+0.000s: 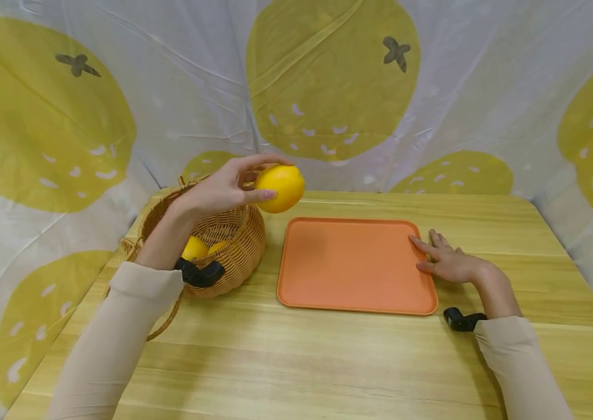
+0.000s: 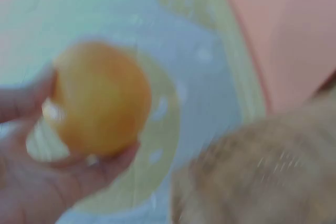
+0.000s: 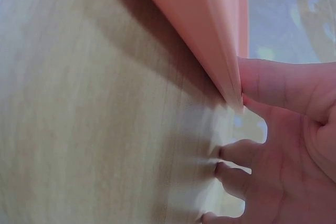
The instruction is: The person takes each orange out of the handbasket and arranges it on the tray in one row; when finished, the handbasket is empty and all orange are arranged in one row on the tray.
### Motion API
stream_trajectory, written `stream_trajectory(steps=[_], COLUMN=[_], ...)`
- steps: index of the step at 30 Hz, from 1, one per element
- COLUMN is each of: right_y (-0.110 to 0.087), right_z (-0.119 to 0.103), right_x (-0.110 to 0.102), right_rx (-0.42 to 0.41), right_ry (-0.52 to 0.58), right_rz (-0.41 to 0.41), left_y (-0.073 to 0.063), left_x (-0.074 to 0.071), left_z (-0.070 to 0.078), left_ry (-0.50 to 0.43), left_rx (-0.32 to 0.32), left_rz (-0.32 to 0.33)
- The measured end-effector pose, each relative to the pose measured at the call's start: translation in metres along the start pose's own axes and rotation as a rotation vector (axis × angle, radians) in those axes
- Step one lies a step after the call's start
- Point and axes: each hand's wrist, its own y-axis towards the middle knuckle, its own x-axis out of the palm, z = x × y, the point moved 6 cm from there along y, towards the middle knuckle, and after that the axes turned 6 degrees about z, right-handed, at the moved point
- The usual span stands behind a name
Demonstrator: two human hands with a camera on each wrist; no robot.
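My left hand (image 1: pixel 228 185) holds a yellow-orange orange (image 1: pixel 282 188) in the air, thumb and fingers curled round it. In the left wrist view the orange (image 2: pixel 102 98) looks round and blurred. Below that forearm is a wicker basket (image 1: pixel 246 248) with more oranges (image 1: pixel 195 248) inside, partly hidden by the arm. An orange-pink rectangular tray (image 1: pixel 354 265) lies flat on the table to the basket's right. With fingers spread and fairly straight, my right hand (image 1: pixel 451 263) touches the tray's right rim. Its thumb (image 3: pixel 278 85) meets the rim while other fingertips reach the tabletop.
The wooden table (image 1: pixel 317 361) extends in front of the tray and to its right. A patterned cloth (image 1: pixel 196 64) hangs behind and at both sides. The basket's loop handle (image 1: pixel 166 326) lies down toward the table's front. Black wrist cameras (image 1: pixel 461 319) sit by both cuffs.
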Motion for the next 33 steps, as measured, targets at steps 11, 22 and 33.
stream_trajectory(steps=[11, 22, 33], right_y=[-0.001, 0.001, 0.000], right_z=[0.003, 0.001, 0.000], right_x=[0.000, 0.001, 0.000], right_rx=[-0.001, 0.001, 0.008], right_ry=[-0.012, -0.005, -0.008], right_rz=[-0.004, -0.001, -0.003], left_y=[0.013, 0.023, 0.018], left_x=[0.055, 0.094, 0.108], left_z=[-0.027, -0.065, -0.093], left_ry=[-0.012, 0.023, 0.003], left_rx=[-0.267, -0.265, -0.356], left_rz=[0.257, 0.419, 0.457])
